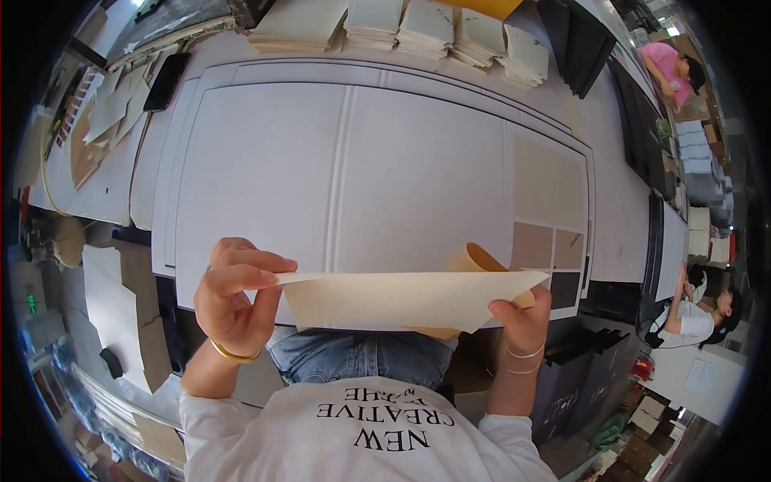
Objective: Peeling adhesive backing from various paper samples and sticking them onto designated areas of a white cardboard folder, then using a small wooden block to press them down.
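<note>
A cream sheet of paper (401,296) stretches between my hands, held up at the near edge of the table. My left hand (237,293) is closed in a pinch on its left corner. At the other end my right hand (522,317) grips the sheet, thumb on its near side. Behind it curls a tan, thin paper (480,259), whose lower part shows below the cream sheet; whether the two are joined is hidden. Under and beyond my hands lies a large white board (257,161) with vertical creases, bearing beige, taupe and dark rectangles (549,181) on its right side.
Stacks of cream sheets (426,30) line the table's far edge. A black phone (166,82) and paper scraps (116,104) lie at the far left. Dark panels (638,120) stand along the right. Two people (673,68) work beyond, on the right.
</note>
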Available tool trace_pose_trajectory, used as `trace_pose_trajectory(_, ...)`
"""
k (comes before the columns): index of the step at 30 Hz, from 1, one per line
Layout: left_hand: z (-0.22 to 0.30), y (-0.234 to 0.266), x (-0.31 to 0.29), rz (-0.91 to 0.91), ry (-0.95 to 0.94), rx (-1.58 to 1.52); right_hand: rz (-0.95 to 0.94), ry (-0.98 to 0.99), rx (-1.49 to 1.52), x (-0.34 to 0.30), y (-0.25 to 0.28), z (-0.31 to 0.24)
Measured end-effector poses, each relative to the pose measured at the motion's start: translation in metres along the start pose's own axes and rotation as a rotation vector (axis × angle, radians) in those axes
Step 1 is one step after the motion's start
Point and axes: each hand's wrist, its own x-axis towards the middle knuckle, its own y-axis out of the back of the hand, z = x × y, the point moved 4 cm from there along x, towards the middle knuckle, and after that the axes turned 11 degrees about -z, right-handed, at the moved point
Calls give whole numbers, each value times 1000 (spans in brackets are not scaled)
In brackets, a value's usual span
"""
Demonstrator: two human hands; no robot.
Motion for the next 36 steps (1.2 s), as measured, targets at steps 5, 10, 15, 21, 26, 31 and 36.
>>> trace_pose_trajectory(5, -14, -11, 14, -34, 132, -98, -41, 229, -351, 2, -1, -22)
trace_pose_trajectory(10, -61, -23, 32, -195, 262, -209, 41, 131, -767, 28, 20, -32)
trace_pose_trajectory(15, -85, -34, 59, -16, 231, 93, 161, -72, -263, 85, 59, 1)
trace_pose_trajectory(21, -92, -54, 43, -255, 186, 270, 51, -98, -105, 131, 79, 41)
trace_pose_trajectory(26, -91, -77, 10, -556, 115, 352, 24, -216, -61, 151, 78, 61)
trace_pose_trajectory(31, -89, -88, 2, -662, 89, 514, -5, -213, -47, 160, 78, 74)
trace_pose_trajectory(36, -91, -92, 2, -696, 165, 536, 12, -257, -42, 161, 75, 76)
